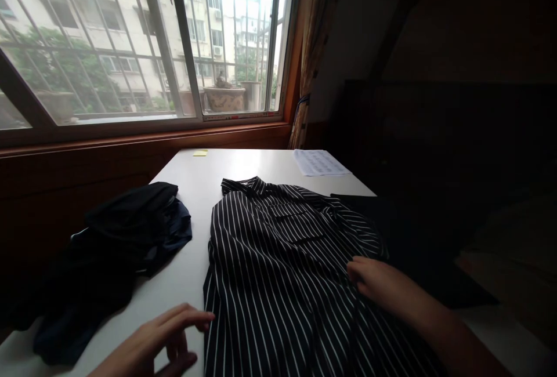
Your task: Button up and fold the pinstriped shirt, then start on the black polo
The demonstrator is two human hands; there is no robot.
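A black shirt with white stripes (278, 267) lies spread flat on the white table (195, 185), collar toward the window. My right hand (378, 284) rests on the shirt's right side, fingers curled down against the cloth. My left hand (156, 342) hovers at the shirt's left edge near the table's front, fingers stretched out and apart, fingertips just touching the fabric's border. Neither hand lifts anything.
A heap of dark clothes (113, 249) lies on the table's left side. A printed sheet of paper (319, 162) and a small yellow note (200, 153) sit near the far edge. Behind is a large barred window (143, 40); a dark cloth (418, 249) hangs off the right.
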